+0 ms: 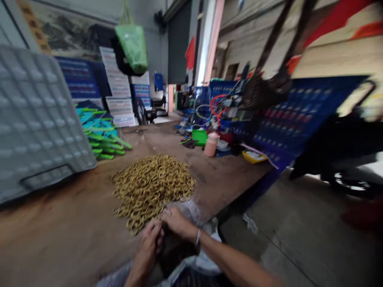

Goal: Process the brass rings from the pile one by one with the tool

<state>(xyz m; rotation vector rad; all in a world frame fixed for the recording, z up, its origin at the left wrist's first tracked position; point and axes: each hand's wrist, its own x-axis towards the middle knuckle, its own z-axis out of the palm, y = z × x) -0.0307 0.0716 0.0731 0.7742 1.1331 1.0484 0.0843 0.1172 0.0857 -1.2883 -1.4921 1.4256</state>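
A heap of small brass rings (151,185) lies on the brown wooden table (60,227). Both hands meet at the heap's near edge. My left hand (149,243) has its fingers curled together, touching the rings closest to me. My right hand (176,223), with a bracelet on the wrist, is closed beside it over the same spot. What the fingers pinch is blurred. A clear plastic bag (194,215) lies under and behind my hands at the table edge.
A grey moulded tray (36,119) leans at the left. Green and blue hangers (101,135) are piled behind it. A pink bottle (211,144), a green tub (200,136) and a yellow tray (253,156) stand at the far right. A dark scooter (341,159) stands on the concrete floor.
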